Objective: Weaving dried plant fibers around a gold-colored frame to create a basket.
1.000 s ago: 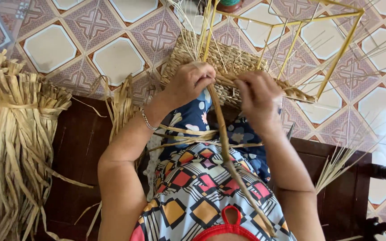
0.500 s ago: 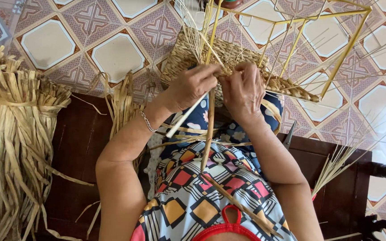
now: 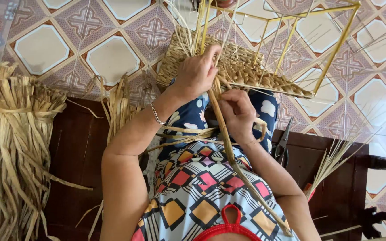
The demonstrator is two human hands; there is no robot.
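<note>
A half-woven straw basket (image 3: 246, 71) on a yellow wire frame (image 3: 331, 53) rests on my knees. My left hand (image 3: 197, 73) presses on the woven base near its near-left corner, fingers closed around upright straw strands. Just below it, my right hand (image 3: 237, 114) grips a long twisted straw cord (image 3: 228, 151) that runs down across my patterned dress towards the lower right. Thin loose strands stick up from the basket rim.
A big bundle of dried straw (image 3: 10, 151) lies at the left on a dark wooden bench (image 3: 74, 160). A smaller bunch (image 3: 119, 105) sits beside my left arm. Black scissors (image 3: 284, 143) lie at the right. Patterned floor tiles (image 3: 112, 58) surround the basket.
The basket has tilted and shifted rightward. My right hand dropped from the woven edge down along the cord, while my left hand moved up onto the basket corner.
</note>
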